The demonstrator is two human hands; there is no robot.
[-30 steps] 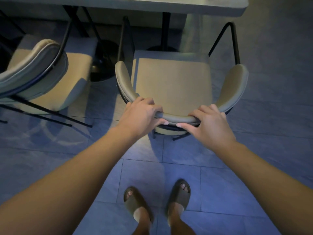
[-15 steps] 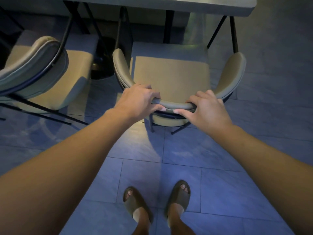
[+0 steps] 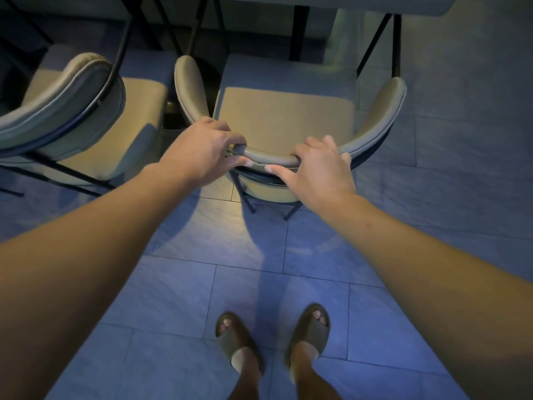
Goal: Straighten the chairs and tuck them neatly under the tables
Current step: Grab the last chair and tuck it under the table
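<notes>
A beige padded chair (image 3: pixel 285 111) with a curved backrest and black metal legs stands straight ahead, its front reaching under the grey table (image 3: pixel 432 7) at the top. My left hand (image 3: pixel 202 150) grips the left part of the backrest's top edge. My right hand (image 3: pixel 317 166) rests on the right part, fingers curled over the rim, thumb stretched along the back. A second, matching chair (image 3: pixel 86 111) stands to the left, turned at an angle, its seat partly under the table.
The black table post (image 3: pixel 298 33) stands just beyond the chair's seat. The round table base is dark between the two chairs. Grey floor tiles (image 3: pixel 461 168) spread right and behind. My feet in sandals (image 3: pixel 271 336) stand well back from the chair.
The chair has slid forward toward the table with both hands on its backrest; my arms are stretched further out. My feet have stayed in place.
</notes>
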